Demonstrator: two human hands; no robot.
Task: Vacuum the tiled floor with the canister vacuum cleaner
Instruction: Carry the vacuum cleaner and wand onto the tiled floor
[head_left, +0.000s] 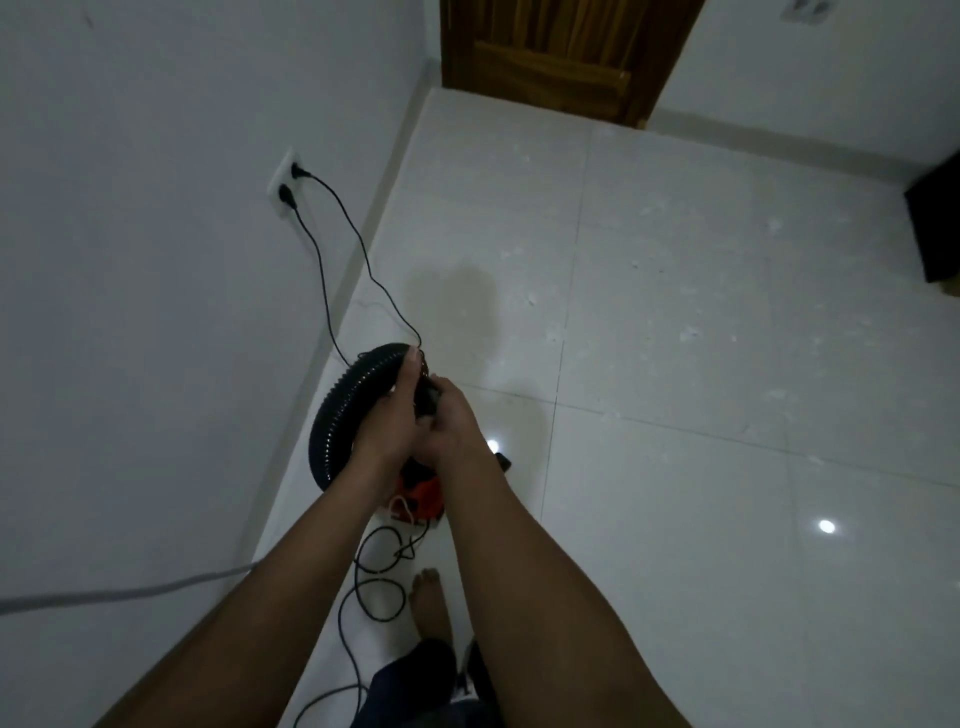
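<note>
**Base:** What does the room look like on your feed?

**Operator:** I see a bare corner. White wall on the left, wooden door (561, 52) at the far end, pale skirting along both walls. The tiled floor (675, 467) is large glossy white squares with thin grout lines, and two ceiling lights are mirrored in it. White flecks (691, 332) lie scattered over the right-hand tiles. A dark shape (940, 223) is cut off by the right edge; I can't identify it.

**Base:** Power?

**Operator:** Wall socket (284, 184) low on the left wall, two black plugs in it. Both leads run down toward the hose. More cord (374, 587) lies in loose loops on the floor beside a bare foot (428, 597). A grey line (104, 592) crosses the lower left; I can't tell what it is.

**Base:** Vacuum and grips?

**Operator:** The canister vacuum (421, 499), orange, sits on the floor close to the left wall, mostly hidden under the forearms. Its black ribbed hose (332, 415) arcs up in a loop on the wall side. The left grip (387, 415) is wrapped round the hose's upper end. The right grip (449, 423) is curled round a dark piece (428, 397), touching the left. I can't make out what the piece is. Both are held above the canister.
</note>
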